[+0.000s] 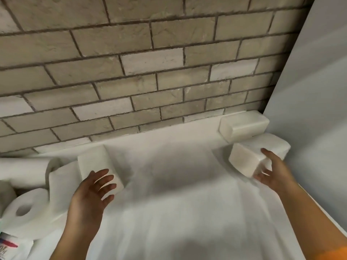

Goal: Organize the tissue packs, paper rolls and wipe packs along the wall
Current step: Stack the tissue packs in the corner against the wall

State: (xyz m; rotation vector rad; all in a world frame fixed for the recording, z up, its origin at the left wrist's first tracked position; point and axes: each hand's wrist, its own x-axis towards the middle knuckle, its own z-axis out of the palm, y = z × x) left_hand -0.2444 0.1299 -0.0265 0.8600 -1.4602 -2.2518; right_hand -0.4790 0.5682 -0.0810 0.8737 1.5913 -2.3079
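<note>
Three white tissue packs lie on the white table (pixel 169 212). One tissue pack (pixel 246 125) sits against the brick wall (pixel 150 81) in the right corner. A second tissue pack (pixel 244 156) lies just in front of it, and my right hand (pixel 272 169) grips its near end, thumb on top and fingers at the side. The third tissue pack (pixel 93 162) lies left of centre. My left hand (pixel 90 196) hovers over its near end with fingers spread; whether it touches I cannot tell.
Paper rolls crowd the left: a roll (pixel 24 209) lying on its side, a long roll (pixel 22 169) behind it and another roll (pixel 62 177) beside the left pack. A printed pack (pixel 9 246) shows at the bottom left. A plain white side wall (pixel 309 91) closes the right.
</note>
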